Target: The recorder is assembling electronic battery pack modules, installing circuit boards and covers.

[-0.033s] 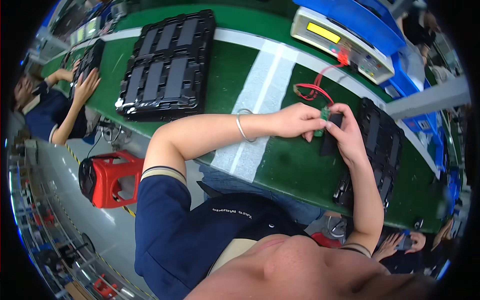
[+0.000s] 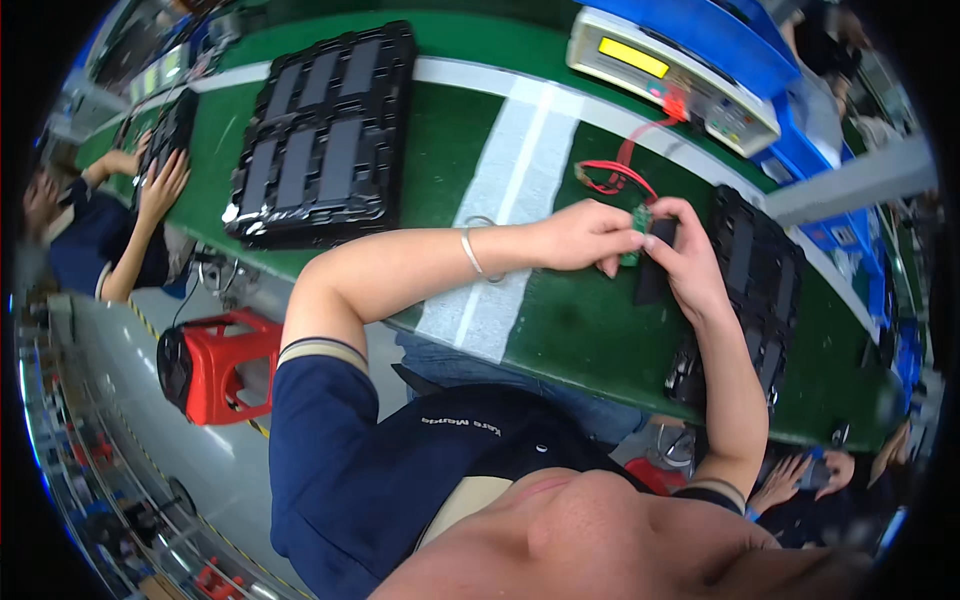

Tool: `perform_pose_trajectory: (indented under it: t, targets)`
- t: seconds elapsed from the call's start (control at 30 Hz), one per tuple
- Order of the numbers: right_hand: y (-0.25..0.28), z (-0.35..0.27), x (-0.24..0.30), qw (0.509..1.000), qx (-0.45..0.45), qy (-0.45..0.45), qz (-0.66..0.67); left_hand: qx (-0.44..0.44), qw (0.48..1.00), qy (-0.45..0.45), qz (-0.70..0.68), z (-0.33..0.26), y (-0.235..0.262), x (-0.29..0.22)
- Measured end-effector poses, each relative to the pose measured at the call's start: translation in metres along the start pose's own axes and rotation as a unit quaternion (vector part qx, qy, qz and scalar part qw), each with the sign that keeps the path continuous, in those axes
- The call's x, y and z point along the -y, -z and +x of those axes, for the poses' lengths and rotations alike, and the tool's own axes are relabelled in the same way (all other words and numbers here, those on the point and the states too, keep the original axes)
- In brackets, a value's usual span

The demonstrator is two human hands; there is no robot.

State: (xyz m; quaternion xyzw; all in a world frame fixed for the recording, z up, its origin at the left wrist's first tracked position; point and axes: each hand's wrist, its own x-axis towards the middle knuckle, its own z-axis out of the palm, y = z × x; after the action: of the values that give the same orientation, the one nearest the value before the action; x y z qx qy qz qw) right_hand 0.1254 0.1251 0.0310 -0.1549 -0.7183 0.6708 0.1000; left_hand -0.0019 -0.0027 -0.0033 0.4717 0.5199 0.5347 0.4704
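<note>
My left hand pinches a small green circuit board at the top of a flat black cell. My right hand grips that black cell from the right and holds it just above the green bench. Both hands meet at the board. A thin bracelet circles my left wrist. Red wires loop on the bench just behind my hands and run up to a grey tester box with a yellow display.
A black tray of dark cells lies at the back left. Another black tray sits under my right forearm. A white stripe crosses the bench. A red stool stands on the floor. Co-workers sit at the left and lower right.
</note>
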Motion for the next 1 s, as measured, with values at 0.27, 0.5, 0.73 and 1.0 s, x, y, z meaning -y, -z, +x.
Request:
perform_pose_trajectory:
  t: [0.27,0.5,0.73,1.0]
  targets:
    - [0.009,-0.002,0.008,0.991,0.050,-0.058,0.106,-0.056,0.998,-0.007,0.036,0.003,-0.003,0.000]
    - [0.087,-0.015,0.046,0.977,-0.127,0.136,0.104,-0.041,0.997,-0.017,0.068,0.001,-0.004,0.001]
    - [0.164,-0.014,0.011,0.940,-0.274,0.063,-0.193,-0.032,0.997,-0.028,0.067,0.002,-0.004,0.006]
    - [0.184,-0.018,0.003,0.921,-0.264,0.001,-0.287,-0.023,0.996,0.003,0.088,-0.002,-0.008,-0.002]
